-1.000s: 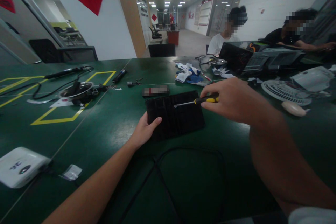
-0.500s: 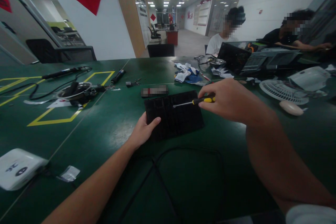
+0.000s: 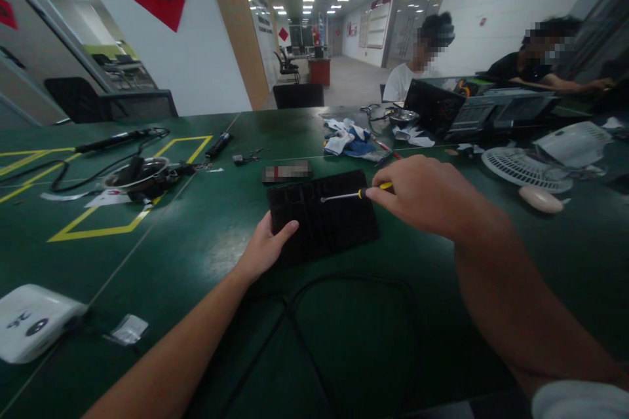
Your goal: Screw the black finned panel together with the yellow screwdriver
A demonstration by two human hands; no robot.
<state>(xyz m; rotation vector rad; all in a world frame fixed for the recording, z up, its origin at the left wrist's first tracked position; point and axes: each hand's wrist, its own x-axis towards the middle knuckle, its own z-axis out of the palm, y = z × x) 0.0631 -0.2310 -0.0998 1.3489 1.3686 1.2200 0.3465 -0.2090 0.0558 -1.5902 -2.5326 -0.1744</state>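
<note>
A flat black ribbed panel (image 3: 324, 219) lies on the green table (image 3: 206, 236) in front of me. My left hand (image 3: 265, 250) grips its near left corner, thumb on top. My right hand (image 3: 425, 195) is closed round the yellow-and-black handle of a screwdriver (image 3: 350, 195). The metal shaft points left and its tip hovers over or touches the panel's upper middle; I cannot tell which.
A black cable (image 3: 314, 314) loops just below the panel. A white box (image 3: 34, 322) sits at the near left, a round metal part with cords (image 3: 137, 173) inside yellow floor-tape lines. White fan grilles (image 3: 525, 170), rags (image 3: 351, 137) and two seated people are at the far right.
My right hand and the screwdriver have dropped slightly, bringing the tip closer to the panel. The left hand keeps its hold on the corner.
</note>
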